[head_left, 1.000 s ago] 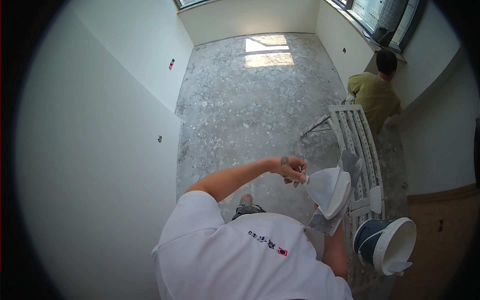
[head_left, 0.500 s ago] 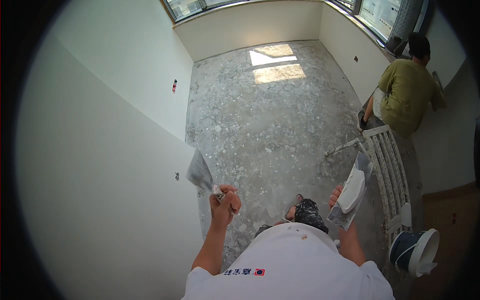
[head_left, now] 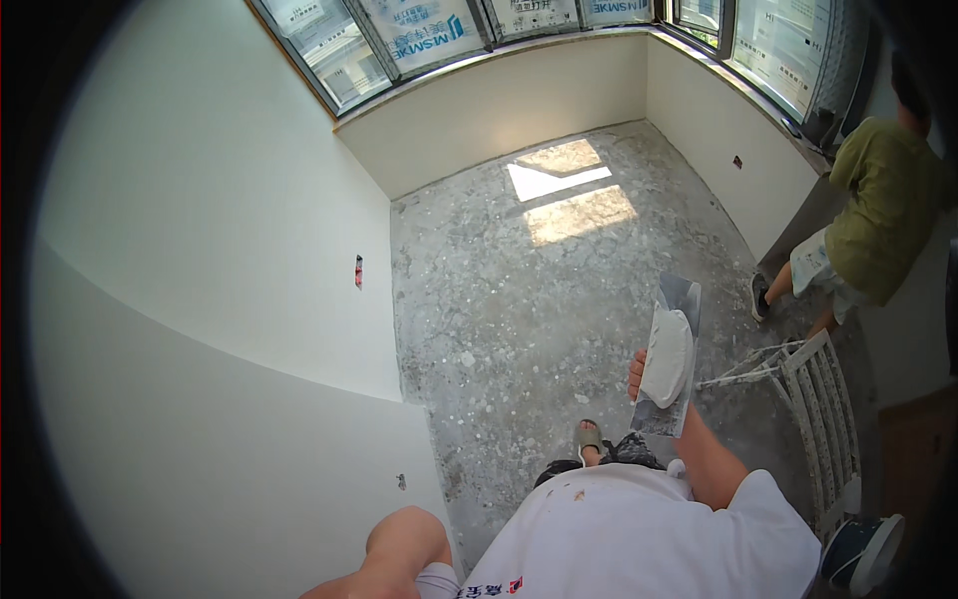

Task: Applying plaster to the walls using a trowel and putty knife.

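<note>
My right hand is closed around a rectangular steel plastering trowel, its fingers wrapping in from the left edge. A thick mound of white putty lies on the trowel's upward face. The trowel is out in front of me, above the floor. On the left, my bent left arm comes in at the lower edge beside the pale wall. Its hand lies outside the picture, so what it holds is hidden.
A splattered slatted trestle stands to the right, with a dark bucket near its lower end. Beyond it a co-worker in a green shirt is by the right wall. Film-covered windows line the far side above the rough concrete floor.
My left hand, which held a wide putty knife, has dropped out of view. My right hand has moved the trowel leftward and up. The view has shifted, and the co-worker is more upright.
</note>
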{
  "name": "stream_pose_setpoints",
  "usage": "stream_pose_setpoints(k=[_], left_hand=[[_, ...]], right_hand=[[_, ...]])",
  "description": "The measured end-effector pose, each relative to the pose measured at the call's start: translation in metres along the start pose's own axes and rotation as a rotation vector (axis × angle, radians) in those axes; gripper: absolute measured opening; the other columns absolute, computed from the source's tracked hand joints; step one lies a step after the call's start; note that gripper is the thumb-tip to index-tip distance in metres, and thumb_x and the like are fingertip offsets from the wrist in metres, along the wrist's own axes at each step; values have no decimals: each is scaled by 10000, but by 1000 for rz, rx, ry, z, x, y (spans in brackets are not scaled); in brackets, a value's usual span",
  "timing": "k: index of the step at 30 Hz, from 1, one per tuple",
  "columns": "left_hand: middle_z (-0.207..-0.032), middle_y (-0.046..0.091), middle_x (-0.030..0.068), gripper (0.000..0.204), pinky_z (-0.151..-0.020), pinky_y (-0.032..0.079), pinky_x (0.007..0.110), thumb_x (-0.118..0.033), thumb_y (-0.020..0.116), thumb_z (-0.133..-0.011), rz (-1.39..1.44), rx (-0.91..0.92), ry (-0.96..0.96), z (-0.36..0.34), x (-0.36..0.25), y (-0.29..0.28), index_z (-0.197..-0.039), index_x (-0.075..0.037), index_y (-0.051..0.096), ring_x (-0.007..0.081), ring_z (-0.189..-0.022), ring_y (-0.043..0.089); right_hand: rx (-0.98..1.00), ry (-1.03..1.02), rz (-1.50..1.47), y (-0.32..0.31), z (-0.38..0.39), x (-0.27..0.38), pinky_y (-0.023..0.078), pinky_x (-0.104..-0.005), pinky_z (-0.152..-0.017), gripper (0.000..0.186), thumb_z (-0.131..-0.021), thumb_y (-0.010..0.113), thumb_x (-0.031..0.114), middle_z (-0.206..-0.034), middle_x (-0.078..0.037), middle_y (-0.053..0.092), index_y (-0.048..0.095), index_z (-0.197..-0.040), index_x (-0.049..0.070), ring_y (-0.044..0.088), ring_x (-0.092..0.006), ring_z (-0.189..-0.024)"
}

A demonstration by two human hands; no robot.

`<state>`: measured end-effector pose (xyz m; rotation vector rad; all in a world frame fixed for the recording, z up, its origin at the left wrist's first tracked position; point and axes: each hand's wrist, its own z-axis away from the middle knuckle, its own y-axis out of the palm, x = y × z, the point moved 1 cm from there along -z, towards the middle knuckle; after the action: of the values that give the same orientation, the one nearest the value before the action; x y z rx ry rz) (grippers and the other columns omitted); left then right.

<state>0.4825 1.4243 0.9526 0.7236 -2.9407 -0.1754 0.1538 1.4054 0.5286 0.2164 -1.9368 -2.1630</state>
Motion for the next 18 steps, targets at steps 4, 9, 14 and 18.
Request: stream_pose_setpoints(k=[4, 9, 14, 18], left_hand=[[-1214, 656, 110, 380, -831, 606, 428, -119, 734, -833, -226, 43, -199, 8, -12, -95, -1208, -147, 679, 280, -1143, 612], [-903, 633, 141, 305, -437, 531, 343, -42, 504, -881, -659, -429, -535, 111, 38, -274, -1181, -58, 562, 235, -558, 590], [-946, 690, 169, 313, -682, 593, 428, -138, 557, -919, -717, -1180, -1585, 370, 8, -474, -1184, 26, 586, 294, -758, 693], [-947, 724, 129, 323, -729, 558, 323, -256, 698, -887, -947, -610, -2218, 481, -12, -543, -1059, 16, 670, 197, -832, 712]], right_hand=[[-173, 9, 213, 53, -132, -10, 488, -373, -649, 303, -920, 588, 392, -784, -32, 563, 583, -991, 97, 561, -200, -686], [-84, 6, 143, 11, -282, 26, 539, -415, -745, 389, -905, 606, 424, -891, -86, 633, 598, -1076, 74, 637, -271, -797], [-122, -37, 202, 0, -422, 24, 549, -437, -791, 351, -939, 572, 397, -955, -111, 645, 599, -1093, 82, 655, -280, -884], [-63, 2, 204, -5, -527, 56, 548, -440, -806, 358, -942, 570, 396, -982, -112, 643, 592, -1114, 83, 651, -280, -907]])
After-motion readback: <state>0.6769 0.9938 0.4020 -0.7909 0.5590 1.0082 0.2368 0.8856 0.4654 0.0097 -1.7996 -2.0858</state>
